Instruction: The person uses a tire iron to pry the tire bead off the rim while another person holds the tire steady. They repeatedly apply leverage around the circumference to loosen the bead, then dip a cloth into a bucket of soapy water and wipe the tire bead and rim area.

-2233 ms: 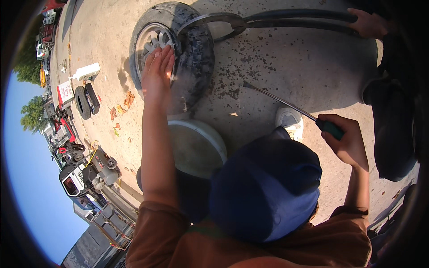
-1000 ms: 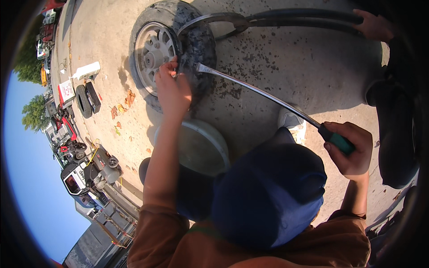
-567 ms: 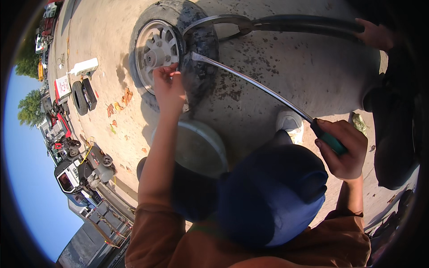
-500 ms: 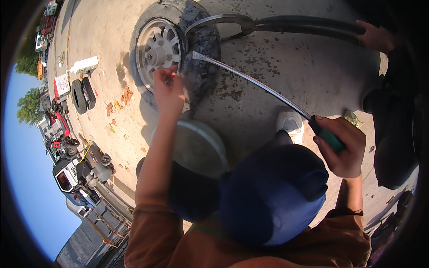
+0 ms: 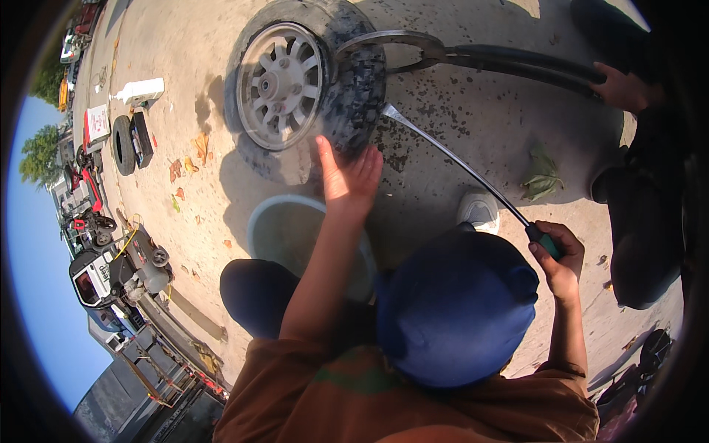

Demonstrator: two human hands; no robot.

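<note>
My left hand (image 5: 348,177) is open, fingers extended and thumb apart, against the near side of a worn black tyre (image 5: 354,103). The tyre sits around a pale, dusty spoked wheel rim (image 5: 272,122). My right hand (image 5: 560,258) is closed around the green and black handle of a long pry bar (image 5: 465,164). Its flattened metal tip is beside the tyre's right edge; whether they touch I cannot tell. Another person's hand (image 5: 624,87) holds long black-handled tongs (image 5: 509,66), whose curved metal jaws reach over the tyre.
A bucket (image 5: 260,214) of cloudy liquid stands below the wheel, partly behind my left arm. A rounded dark blue cloth shape (image 5: 458,310) covers the lower middle. At left lie a white bottle (image 5: 142,91), a small tyre (image 5: 123,145) and a black tray (image 5: 142,140).
My left hand has gone from the rim to the tyre's near side, and its fingers have spread. The pry bar's tip has moved from over the tyre to its right edge.
</note>
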